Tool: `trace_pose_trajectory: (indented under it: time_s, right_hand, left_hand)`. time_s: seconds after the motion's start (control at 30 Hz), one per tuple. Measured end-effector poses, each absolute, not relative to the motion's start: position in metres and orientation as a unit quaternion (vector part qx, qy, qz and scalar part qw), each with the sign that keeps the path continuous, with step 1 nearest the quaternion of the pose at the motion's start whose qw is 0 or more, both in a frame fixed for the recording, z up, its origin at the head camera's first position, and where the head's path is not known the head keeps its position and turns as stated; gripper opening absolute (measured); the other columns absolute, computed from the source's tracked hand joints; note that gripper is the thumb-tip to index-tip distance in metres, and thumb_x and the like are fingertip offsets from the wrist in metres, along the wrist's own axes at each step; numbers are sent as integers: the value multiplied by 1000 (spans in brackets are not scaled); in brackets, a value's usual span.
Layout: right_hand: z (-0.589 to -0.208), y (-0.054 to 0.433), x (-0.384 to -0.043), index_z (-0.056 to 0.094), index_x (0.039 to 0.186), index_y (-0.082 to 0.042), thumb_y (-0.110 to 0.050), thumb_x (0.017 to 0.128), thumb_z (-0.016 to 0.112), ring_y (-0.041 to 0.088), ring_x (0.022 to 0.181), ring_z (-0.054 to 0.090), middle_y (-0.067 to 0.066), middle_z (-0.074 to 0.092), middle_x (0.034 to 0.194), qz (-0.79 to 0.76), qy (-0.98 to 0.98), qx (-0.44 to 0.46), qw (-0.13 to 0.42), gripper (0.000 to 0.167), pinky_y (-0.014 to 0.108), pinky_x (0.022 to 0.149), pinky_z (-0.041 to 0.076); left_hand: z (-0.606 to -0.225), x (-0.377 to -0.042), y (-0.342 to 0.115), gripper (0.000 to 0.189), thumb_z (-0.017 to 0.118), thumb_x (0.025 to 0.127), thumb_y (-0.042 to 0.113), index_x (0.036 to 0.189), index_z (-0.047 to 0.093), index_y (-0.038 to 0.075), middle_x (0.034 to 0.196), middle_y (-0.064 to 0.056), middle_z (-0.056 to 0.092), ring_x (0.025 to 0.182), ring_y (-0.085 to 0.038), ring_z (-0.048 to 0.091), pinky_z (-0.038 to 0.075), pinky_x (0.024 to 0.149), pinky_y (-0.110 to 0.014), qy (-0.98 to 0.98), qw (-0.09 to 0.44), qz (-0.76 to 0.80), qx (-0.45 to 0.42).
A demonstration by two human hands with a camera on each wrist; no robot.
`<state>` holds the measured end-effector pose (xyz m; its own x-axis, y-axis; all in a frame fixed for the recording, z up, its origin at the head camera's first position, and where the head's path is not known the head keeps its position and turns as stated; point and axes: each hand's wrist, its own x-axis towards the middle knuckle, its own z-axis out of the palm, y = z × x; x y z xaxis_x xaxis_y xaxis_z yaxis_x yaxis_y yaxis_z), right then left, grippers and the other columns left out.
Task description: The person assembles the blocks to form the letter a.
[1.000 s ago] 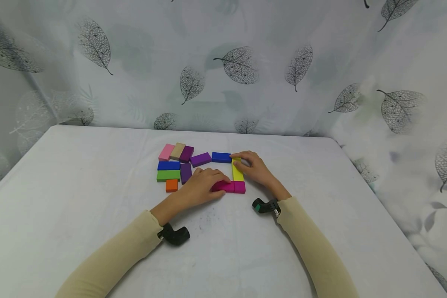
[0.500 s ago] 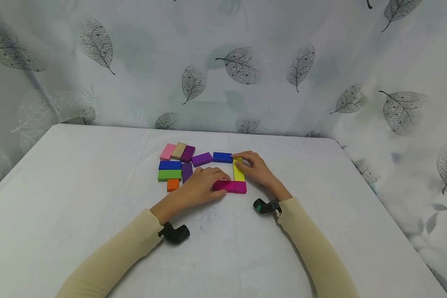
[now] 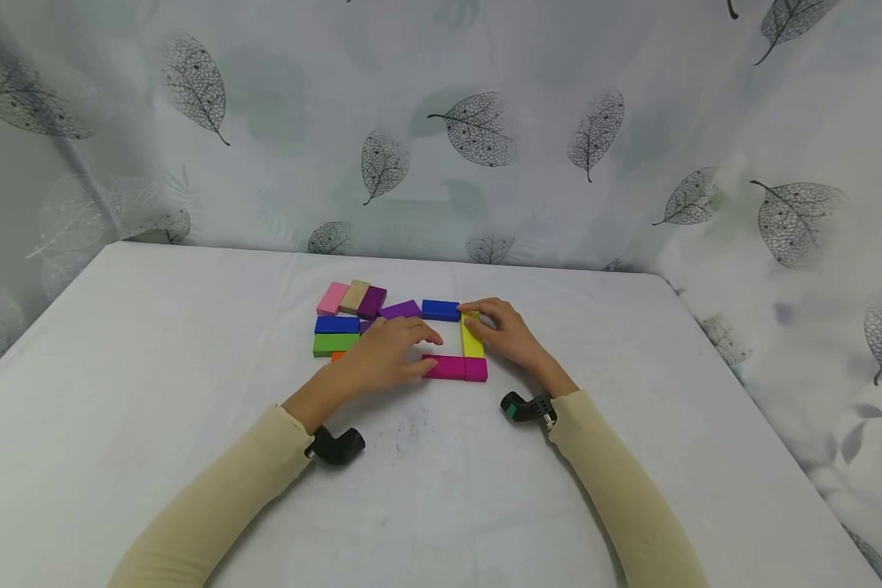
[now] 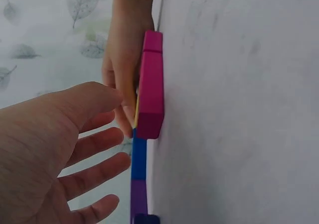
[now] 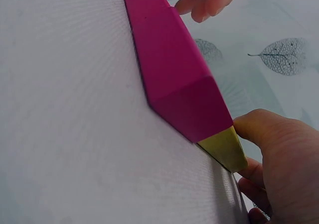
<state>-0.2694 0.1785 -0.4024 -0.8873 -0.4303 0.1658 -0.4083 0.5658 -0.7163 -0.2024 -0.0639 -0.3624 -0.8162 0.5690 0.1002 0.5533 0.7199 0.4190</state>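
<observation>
Yellow block [image 3: 473, 341] lies on the white table [image 3: 441, 498] between two end-to-end magenta blocks [image 3: 450, 369] and a blue block [image 3: 439, 310], the right hand [image 3: 509, 333] curling thumb and fingers about its far part. The left hand [image 3: 384, 355], fingers loosely spread and holding nothing, is just beside the magenta blocks' left end.

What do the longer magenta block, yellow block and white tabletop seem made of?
Longer magenta block: probably painted wood, satin; smooth, evenly coloured faces, though plastic is possible.
Yellow block: likely the same; similar flat, solid colour.
White tabletop: matte, perhaps cloth-covered; fine ribbing shows in the right-wrist view.
</observation>
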Motion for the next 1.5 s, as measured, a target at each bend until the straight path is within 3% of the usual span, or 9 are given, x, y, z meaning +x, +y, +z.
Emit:
trace_pose_trajectory:
  time_s: [0.33, 0.7, 0.97, 1.2, 1.5]
  right_hand:
    - [-403, 179, -271, 64, 129, -12, -21, 98, 58, 31, 132, 40, 12, 56, 134, -401, 886, -231, 20, 33, 56, 112, 27]
    - [-405, 180, -271, 64, 129, -12, -20, 98, 58, 31, 132, 41, 12, 56, 134, -404, 883, -239, 14, 32, 54, 111, 28]
    - [-406, 181, -272, 64, 129, -11, -19, 98, 58, 30, 132, 41, 12, 56, 134, -405, 881, -243, 13, 32, 54, 111, 28]
    - [-406, 181, -271, 64, 129, -11, -19, 98, 58, 31, 132, 41, 12, 56, 134, -404, 882, -242, 13, 32, 54, 111, 28]
    - [-404, 180, -271, 64, 129, -11, -19, 98, 58, 30, 132, 41, 13, 56, 134, -404, 882, -244, 13, 33, 54, 112, 28]
  left_hand:
    - [-350, -205, -79, 35, 69, 91, 30, 121, 65, 13, 120, -3, 65, 110, -20, 60, 44, 97, -49, 923, 18, 241, 298]
    - [-342, -209, -94, 41, 70, 89, 34, 123, 65, 12, 123, -5, 64, 110, -22, 60, 52, 89, -38, 931, 51, 236, 275]
    - [-338, -214, -106, 43, 74, 86, 31, 123, 66, 9, 123, -9, 65, 121, -27, 56, 49, 97, -46, 933, 65, 231, 269]
    - [-339, -216, -113, 44, 76, 84, 29, 121, 66, 7, 119, -10, 65, 117, -27, 56, 50, 96, -45, 936, 68, 225, 261]
    - [-342, -219, -121, 43, 77, 83, 30, 119, 67, 8, 128, -12, 60, 122, -30, 53, 48, 98, -48, 943, 70, 214, 243]
